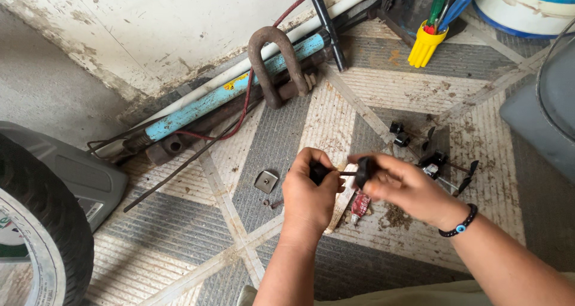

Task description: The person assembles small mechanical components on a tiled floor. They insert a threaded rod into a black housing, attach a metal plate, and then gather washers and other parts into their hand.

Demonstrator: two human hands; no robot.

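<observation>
Over the patterned tile floor (269, 138), the left hand (308, 195) was clenched around a small black part (318, 173), and the right hand (404, 189) pinched a round black knob (365, 171) between thumb and fingers, a thin metal pin (348, 173) running between the two pieces. Below the hands lay a small red tube (360, 204); a square metal plate (266, 181) sat just left of them, with a rusty shackle (277, 66) and a blue pump (230, 96) farther off by the wall.
</observation>
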